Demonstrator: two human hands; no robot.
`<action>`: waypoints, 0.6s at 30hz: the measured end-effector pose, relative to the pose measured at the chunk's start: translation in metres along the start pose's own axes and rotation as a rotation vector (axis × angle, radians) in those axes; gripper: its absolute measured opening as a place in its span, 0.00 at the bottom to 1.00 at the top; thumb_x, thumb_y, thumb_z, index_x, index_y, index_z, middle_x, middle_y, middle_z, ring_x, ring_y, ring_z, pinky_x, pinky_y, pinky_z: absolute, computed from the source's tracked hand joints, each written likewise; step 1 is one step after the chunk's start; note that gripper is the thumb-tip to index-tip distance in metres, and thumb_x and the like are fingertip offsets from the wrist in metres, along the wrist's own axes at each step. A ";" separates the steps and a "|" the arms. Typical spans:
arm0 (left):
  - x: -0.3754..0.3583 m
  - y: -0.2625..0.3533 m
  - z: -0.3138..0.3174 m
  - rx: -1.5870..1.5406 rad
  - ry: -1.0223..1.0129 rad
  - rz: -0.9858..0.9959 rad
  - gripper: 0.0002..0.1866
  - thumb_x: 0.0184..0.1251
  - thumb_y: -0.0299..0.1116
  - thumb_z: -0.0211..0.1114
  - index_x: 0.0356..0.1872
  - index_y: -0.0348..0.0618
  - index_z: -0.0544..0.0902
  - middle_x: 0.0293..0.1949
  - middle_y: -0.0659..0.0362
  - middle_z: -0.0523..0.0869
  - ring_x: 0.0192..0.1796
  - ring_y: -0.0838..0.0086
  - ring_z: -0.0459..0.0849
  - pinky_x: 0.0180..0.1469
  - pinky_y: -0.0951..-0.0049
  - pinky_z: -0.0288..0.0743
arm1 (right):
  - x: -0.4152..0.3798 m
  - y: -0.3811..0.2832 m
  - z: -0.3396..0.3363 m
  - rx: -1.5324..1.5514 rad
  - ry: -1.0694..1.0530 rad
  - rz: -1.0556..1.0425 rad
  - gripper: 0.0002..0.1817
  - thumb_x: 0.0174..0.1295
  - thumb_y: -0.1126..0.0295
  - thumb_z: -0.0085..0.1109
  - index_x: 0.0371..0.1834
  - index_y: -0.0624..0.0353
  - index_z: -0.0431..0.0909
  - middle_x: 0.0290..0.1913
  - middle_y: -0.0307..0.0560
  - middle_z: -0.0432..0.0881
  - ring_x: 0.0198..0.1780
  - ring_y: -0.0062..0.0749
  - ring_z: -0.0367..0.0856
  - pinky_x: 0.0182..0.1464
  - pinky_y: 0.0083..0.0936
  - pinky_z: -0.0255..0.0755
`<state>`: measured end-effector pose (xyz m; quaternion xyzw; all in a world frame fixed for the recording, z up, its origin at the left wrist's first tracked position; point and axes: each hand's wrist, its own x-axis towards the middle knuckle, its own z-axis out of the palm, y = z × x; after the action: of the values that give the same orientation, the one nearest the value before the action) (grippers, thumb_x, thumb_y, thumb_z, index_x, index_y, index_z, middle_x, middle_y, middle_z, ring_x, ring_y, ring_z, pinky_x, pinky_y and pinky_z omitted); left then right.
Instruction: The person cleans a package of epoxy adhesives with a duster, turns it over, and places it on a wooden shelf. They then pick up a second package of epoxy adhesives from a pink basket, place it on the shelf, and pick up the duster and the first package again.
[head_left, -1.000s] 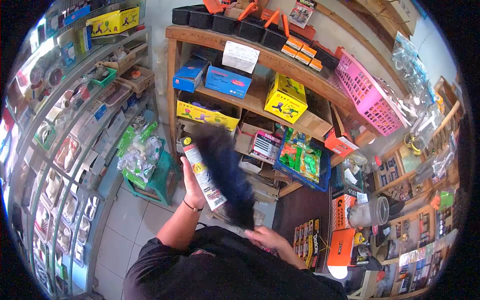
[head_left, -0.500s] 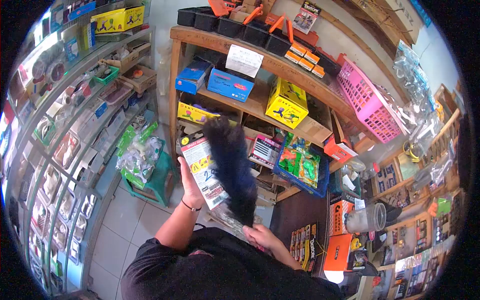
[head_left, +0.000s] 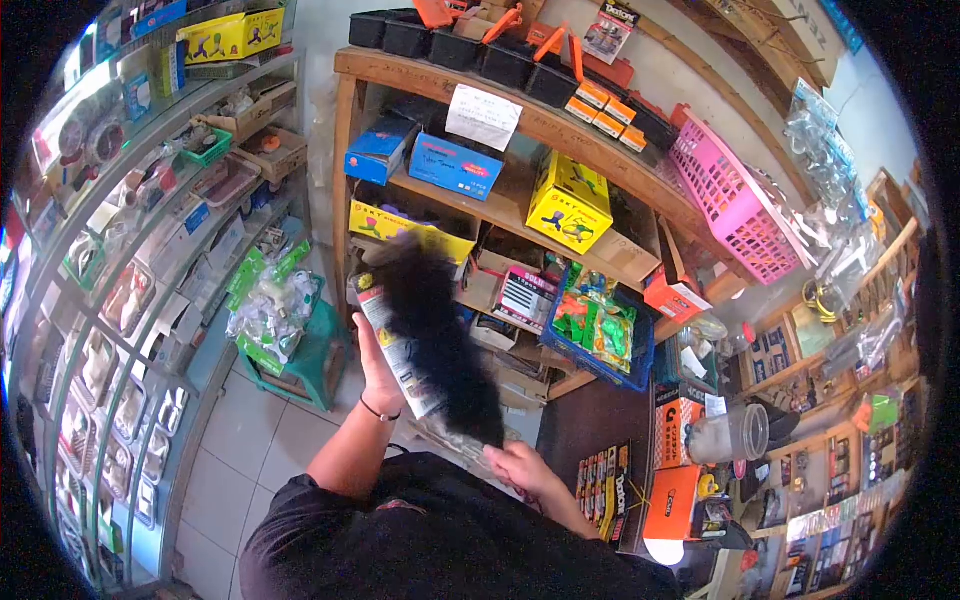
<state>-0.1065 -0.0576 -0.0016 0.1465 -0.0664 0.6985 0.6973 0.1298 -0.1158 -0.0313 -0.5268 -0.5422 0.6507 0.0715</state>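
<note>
My left hand (head_left: 376, 372) grips the left side of a printed box (head_left: 408, 378) with a white and red face, held up in front of me. In my right hand (head_left: 519, 468), closed low near my chest, is the handle end of a feather duster (head_left: 448, 350). Its dark, fluffy head lies across the face of the box and hides most of the print. The duster's tip is blurred by motion.
A wooden shelf (head_left: 560, 115) ahead carries blue boxes (head_left: 455, 165), a yellow box (head_left: 570, 205) and a pink basket (head_left: 735, 205). A green stool (head_left: 310, 360) bears bagged goods. Glass display shelving (head_left: 150, 300) runs along my left; a blue crate (head_left: 600, 340) stands to the right.
The duster head has swept left across the box and covers more of its face. The box appears turned slightly, and both hands keep their hold. My view has shifted a little.
</note>
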 end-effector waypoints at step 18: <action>-0.001 -0.002 -0.004 -0.051 0.000 -0.013 0.45 0.53 0.70 0.41 0.63 0.44 0.58 0.58 0.50 0.69 0.56 0.54 0.71 0.59 0.51 0.62 | -0.013 0.002 0.005 -0.016 0.015 0.045 0.21 0.62 0.54 0.49 0.17 0.56 0.67 0.13 0.33 0.64 0.15 0.17 0.61 0.17 0.18 0.56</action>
<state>-0.1051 -0.0576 -0.0062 0.1292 -0.0834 0.6919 0.7054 0.1328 -0.1283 -0.0253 -0.5444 -0.5347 0.6439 0.0569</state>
